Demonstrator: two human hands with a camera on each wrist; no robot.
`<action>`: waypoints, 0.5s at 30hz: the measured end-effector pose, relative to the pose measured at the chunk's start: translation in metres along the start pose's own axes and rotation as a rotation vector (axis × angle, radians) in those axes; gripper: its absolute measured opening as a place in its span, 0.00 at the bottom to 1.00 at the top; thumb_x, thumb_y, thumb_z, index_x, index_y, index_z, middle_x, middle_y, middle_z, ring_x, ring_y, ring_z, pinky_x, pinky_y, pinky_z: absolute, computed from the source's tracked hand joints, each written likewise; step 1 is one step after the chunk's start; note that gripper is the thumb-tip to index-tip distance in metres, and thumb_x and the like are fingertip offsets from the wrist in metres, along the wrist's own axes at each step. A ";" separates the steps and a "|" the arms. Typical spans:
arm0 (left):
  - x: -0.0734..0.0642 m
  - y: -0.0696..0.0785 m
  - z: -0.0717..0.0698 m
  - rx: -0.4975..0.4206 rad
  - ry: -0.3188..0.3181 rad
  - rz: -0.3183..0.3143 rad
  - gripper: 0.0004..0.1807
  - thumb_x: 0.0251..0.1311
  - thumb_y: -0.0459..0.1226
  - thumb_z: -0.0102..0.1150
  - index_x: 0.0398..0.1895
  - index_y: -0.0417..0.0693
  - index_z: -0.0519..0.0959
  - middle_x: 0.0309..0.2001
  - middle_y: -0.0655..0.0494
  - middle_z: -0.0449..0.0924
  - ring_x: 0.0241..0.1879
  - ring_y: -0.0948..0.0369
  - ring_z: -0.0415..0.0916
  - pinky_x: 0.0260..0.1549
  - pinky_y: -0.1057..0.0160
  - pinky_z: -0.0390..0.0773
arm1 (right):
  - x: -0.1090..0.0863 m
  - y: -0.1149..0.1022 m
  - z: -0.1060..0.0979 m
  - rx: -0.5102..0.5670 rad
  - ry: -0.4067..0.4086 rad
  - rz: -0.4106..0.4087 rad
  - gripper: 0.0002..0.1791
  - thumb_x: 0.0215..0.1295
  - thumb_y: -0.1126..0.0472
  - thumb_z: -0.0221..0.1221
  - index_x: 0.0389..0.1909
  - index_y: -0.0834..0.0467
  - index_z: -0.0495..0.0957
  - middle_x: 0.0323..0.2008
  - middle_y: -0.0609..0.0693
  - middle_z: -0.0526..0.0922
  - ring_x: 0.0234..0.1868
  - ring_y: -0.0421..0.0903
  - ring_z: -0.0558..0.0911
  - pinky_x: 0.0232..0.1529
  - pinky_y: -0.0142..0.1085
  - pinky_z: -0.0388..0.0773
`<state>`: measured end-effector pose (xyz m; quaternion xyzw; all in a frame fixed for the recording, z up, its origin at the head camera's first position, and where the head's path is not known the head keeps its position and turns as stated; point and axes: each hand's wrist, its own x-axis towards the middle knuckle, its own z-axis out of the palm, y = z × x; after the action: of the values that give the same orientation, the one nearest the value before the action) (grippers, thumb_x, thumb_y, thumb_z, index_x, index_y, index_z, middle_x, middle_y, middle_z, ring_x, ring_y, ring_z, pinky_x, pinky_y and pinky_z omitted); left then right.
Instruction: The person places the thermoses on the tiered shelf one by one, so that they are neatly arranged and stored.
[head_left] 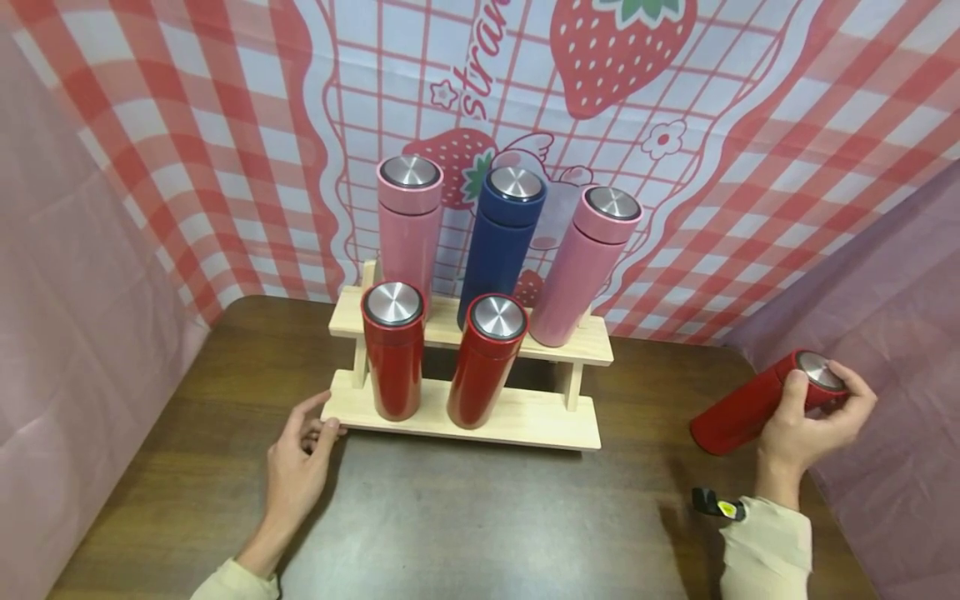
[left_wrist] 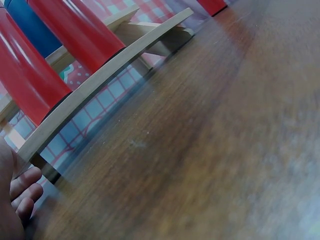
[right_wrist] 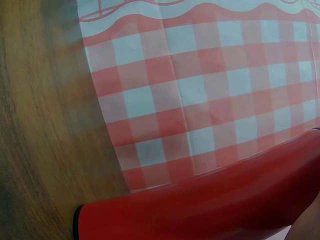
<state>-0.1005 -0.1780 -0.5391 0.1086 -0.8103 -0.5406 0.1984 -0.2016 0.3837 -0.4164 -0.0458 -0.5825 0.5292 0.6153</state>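
We found the right hand [head_left: 806, 425] curled round the lid end of a red flask [head_left: 757, 400] at the far right of the table [head_left: 480, 517], thumb and fingers wrapped about it. The flask was tilted, its long axis running from its base, low and to the left, up to its steel lid on the right; whether the base rested on the table we could not tell with certainty. It lay well apart from the wooden rack [head_left: 465, 417], to the rack's right. The rack's near shelf carried two red flasks on its left part, with bare wood at its right end, the end nearer the held flask. The left hand [head_left: 296, 471] held nothing; its relaxed fingertips touched the rack's near left corner.
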 end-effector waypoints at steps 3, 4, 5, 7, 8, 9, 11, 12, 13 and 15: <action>0.000 0.000 0.000 -0.003 0.004 0.004 0.20 0.79 0.32 0.64 0.71 0.46 0.81 0.36 0.48 0.92 0.28 0.68 0.78 0.32 0.75 0.74 | -0.001 0.000 0.000 0.016 -0.001 -0.003 0.24 0.53 0.60 0.67 0.51 0.65 0.86 0.47 0.52 0.85 0.50 0.47 0.83 0.53 0.33 0.76; 0.000 0.000 0.000 -0.005 0.005 0.005 0.20 0.79 0.32 0.64 0.71 0.46 0.81 0.36 0.48 0.92 0.28 0.68 0.78 0.32 0.75 0.74 | -0.001 0.000 0.000 0.019 -0.001 -0.005 0.24 0.53 0.60 0.67 0.51 0.66 0.85 0.47 0.52 0.85 0.50 0.47 0.83 0.53 0.33 0.76; 0.000 0.000 0.000 -0.004 0.006 0.005 0.20 0.79 0.32 0.64 0.71 0.46 0.81 0.36 0.48 0.92 0.28 0.68 0.78 0.32 0.75 0.74 | -0.001 0.000 0.001 0.021 0.000 -0.005 0.24 0.53 0.60 0.67 0.51 0.66 0.85 0.47 0.52 0.85 0.50 0.47 0.83 0.53 0.33 0.76; 0.000 0.000 0.000 -0.004 0.005 0.004 0.20 0.79 0.32 0.64 0.71 0.46 0.81 0.36 0.48 0.92 0.28 0.68 0.78 0.32 0.75 0.74 | -0.002 0.001 0.001 0.024 0.003 -0.008 0.24 0.52 0.59 0.67 0.51 0.66 0.85 0.47 0.52 0.85 0.50 0.47 0.83 0.53 0.33 0.76; 0.000 0.000 0.000 -0.004 0.005 0.004 0.20 0.79 0.32 0.64 0.71 0.46 0.81 0.36 0.48 0.92 0.28 0.68 0.78 0.32 0.75 0.74 | -0.002 0.001 0.001 0.021 0.005 -0.009 0.25 0.52 0.59 0.67 0.51 0.66 0.85 0.47 0.52 0.85 0.50 0.47 0.83 0.53 0.33 0.76; 0.000 -0.001 0.000 -0.004 0.004 0.003 0.20 0.79 0.32 0.64 0.71 0.46 0.81 0.36 0.48 0.92 0.28 0.68 0.78 0.32 0.75 0.74 | -0.002 0.001 0.002 0.017 0.007 -0.011 0.25 0.52 0.59 0.67 0.52 0.66 0.85 0.48 0.52 0.85 0.51 0.47 0.83 0.53 0.33 0.76; 0.000 -0.001 0.000 -0.004 0.003 0.002 0.20 0.79 0.32 0.64 0.71 0.46 0.81 0.36 0.48 0.92 0.28 0.68 0.78 0.32 0.75 0.74 | -0.002 0.001 0.001 0.004 0.009 -0.014 0.25 0.53 0.59 0.67 0.52 0.66 0.85 0.48 0.52 0.85 0.51 0.47 0.83 0.53 0.33 0.76; 0.000 -0.001 0.000 -0.003 0.002 0.001 0.20 0.79 0.32 0.64 0.71 0.46 0.81 0.36 0.48 0.92 0.28 0.68 0.78 0.32 0.75 0.74 | -0.002 0.001 0.001 -0.004 0.010 -0.015 0.24 0.54 0.59 0.67 0.52 0.66 0.85 0.48 0.51 0.85 0.51 0.47 0.83 0.53 0.33 0.76; 0.000 -0.001 0.000 -0.002 0.002 0.000 0.20 0.79 0.32 0.64 0.71 0.46 0.81 0.36 0.48 0.92 0.28 0.68 0.78 0.32 0.75 0.74 | -0.002 0.001 0.001 -0.015 0.012 -0.015 0.24 0.54 0.59 0.67 0.52 0.66 0.85 0.48 0.51 0.85 0.51 0.47 0.83 0.53 0.33 0.76; 0.000 -0.001 0.000 -0.001 0.001 0.000 0.20 0.79 0.32 0.64 0.71 0.46 0.81 0.36 0.48 0.92 0.28 0.68 0.78 0.31 0.74 0.74 | -0.002 0.001 0.000 -0.029 0.017 -0.014 0.24 0.54 0.60 0.67 0.52 0.65 0.86 0.48 0.50 0.85 0.51 0.47 0.83 0.53 0.33 0.76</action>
<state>-0.1006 -0.1780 -0.5399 0.1087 -0.8100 -0.5409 0.1987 -0.2022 0.3825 -0.4188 -0.0549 -0.5851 0.5160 0.6232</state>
